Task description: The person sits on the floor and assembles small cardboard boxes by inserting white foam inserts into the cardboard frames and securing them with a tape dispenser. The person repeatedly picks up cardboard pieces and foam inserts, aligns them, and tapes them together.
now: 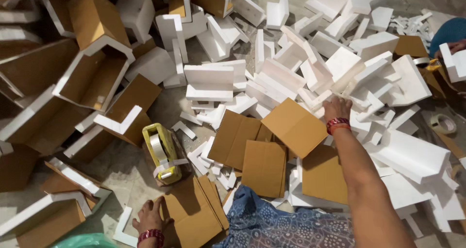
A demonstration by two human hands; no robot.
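Right hand reaching into the heap of white foam corner pieces, fingers curled down among them, exact grasp impossible to tell. Just left of that hand: flat brown cardboard sheet, plain, squarish, lying tilted diamond-wise, one corner pointing toward the yellow tape dispenser. Left hand below the dispenser, fingers spread, pressed flat on another brown cardboard panel.

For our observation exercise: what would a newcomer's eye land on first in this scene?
A heap of white foam pieces fills the upper middle, where the right hand reaches in. Brown cardboard sheets lie in the centre, a yellow tape dispenser to their left. The left hand rests on cardboard at the bottom.
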